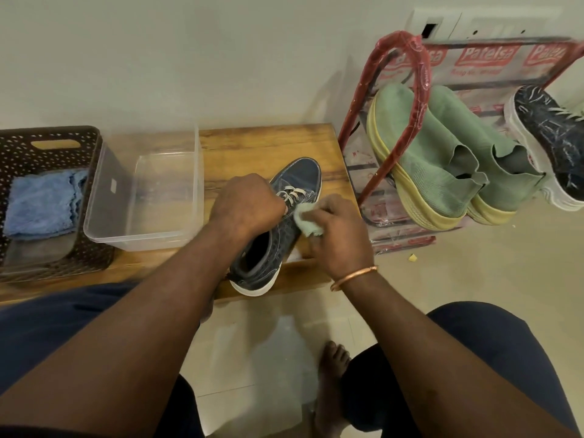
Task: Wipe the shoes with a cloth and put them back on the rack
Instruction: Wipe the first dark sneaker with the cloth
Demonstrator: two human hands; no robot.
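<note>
- The blue sneaker (pixel 297 178) stands on the wooden bench (pixel 252 143), heel at the bench's near edge and toe pointing away and slightly right, toward the wall.
- The left hand (pixel 246 203) grips its upper by the laces, fingers curled.
- The right hand (pixel 341 235) pinches a pale green cloth (pixel 306 221) against the sneaker's right side.
- The rack (pixel 398 90) stands just right of the bench.

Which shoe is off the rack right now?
The dark blue sneaker on the bench, held by the left hand, wiped with the cloth in the right hand; the green pair and other dark sneaker sit on the rack.
</note>
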